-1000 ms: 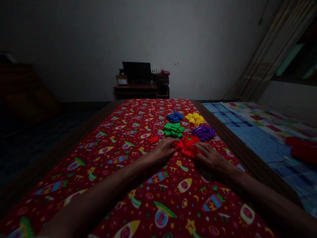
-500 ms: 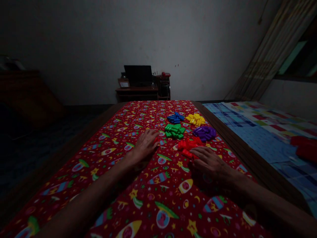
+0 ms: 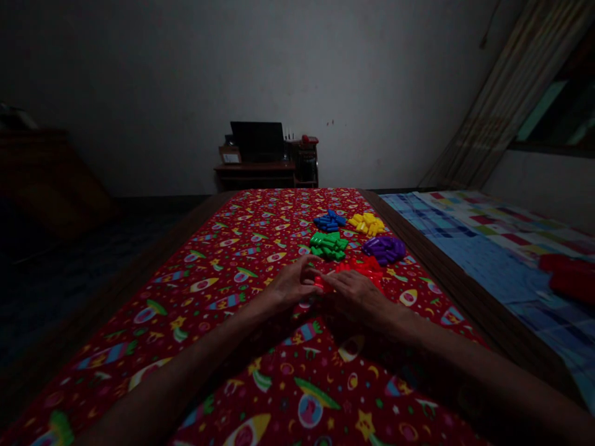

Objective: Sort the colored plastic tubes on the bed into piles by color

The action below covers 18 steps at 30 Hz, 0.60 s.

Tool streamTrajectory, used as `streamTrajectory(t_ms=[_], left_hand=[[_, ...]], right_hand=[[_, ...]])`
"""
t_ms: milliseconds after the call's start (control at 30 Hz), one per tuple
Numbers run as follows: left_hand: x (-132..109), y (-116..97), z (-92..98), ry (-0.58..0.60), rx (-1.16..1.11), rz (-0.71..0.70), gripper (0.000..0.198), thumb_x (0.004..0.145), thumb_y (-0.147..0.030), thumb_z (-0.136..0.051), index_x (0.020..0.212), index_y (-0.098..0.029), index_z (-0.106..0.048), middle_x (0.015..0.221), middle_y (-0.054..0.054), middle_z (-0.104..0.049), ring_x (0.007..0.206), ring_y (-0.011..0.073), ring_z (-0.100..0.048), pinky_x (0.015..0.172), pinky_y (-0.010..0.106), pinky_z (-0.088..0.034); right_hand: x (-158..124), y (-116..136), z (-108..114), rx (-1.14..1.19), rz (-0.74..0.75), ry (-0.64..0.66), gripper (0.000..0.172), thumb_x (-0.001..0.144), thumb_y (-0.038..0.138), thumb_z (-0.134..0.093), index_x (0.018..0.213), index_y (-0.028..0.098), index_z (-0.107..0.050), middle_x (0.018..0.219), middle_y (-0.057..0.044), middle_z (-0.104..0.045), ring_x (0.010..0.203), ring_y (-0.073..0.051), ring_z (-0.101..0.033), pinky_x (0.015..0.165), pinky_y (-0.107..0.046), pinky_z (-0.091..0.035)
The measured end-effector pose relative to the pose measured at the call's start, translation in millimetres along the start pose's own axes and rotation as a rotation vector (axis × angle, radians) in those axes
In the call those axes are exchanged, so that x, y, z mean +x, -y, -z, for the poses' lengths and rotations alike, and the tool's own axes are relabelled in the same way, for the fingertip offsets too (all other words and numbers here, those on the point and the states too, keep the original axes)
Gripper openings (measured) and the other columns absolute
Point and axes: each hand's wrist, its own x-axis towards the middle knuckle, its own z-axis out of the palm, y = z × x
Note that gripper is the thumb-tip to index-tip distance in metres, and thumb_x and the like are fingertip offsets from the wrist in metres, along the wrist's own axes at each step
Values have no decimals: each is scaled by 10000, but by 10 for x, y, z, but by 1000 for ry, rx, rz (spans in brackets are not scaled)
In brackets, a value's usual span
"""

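Observation:
My left hand is curled in a pinch, its thumb and fingers at a small shiny red plastic block. From the right, the fingertips of my right hand meet the same red block, fingers pressed together. Just behind my right hand lies a pile of red plastic blocks, partly covered by it. A pile of green blocks sits just beyond my hands, with purple blocks to its right. The exact shape of the held block is hidden by my fingers.
Blue blocks and yellow blocks lie farther back on the red patterned cloth. Beyond the table's far end stands a desk with a dark screen. A bed with a checked cover is on the right.
My right hand has moved left from the red pile with a red block. My left hand has moved right and its fingers have closed in; the two hands now meet at that block.

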Motion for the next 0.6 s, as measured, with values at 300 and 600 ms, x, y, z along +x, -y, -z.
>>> streamTrajectory(t_ms=[300, 600], left_hand=[[59, 43, 517, -326, 411, -18, 342, 800, -413, -505, 980, -170, -666, 971, 77, -720, 896, 231, -677, 774, 344, -553], [1, 290, 1070, -610, 517, 129, 308, 755, -338, -517, 914, -158, -709, 923, 68, -737, 797, 202, -685, 727, 272, -533]], right_hand=[[-373, -494, 417, -169, -261, -44, 237, 931, 218, -486, 1088, 160, -654, 1034, -143, -715, 879, -247, -654, 754, -369, -498], [-366, -767, 654, -150, -348, -232, 247, 919, 286, -495, 1007, 191, -705, 988, -104, -741, 912, -240, -667, 809, -380, -507]])
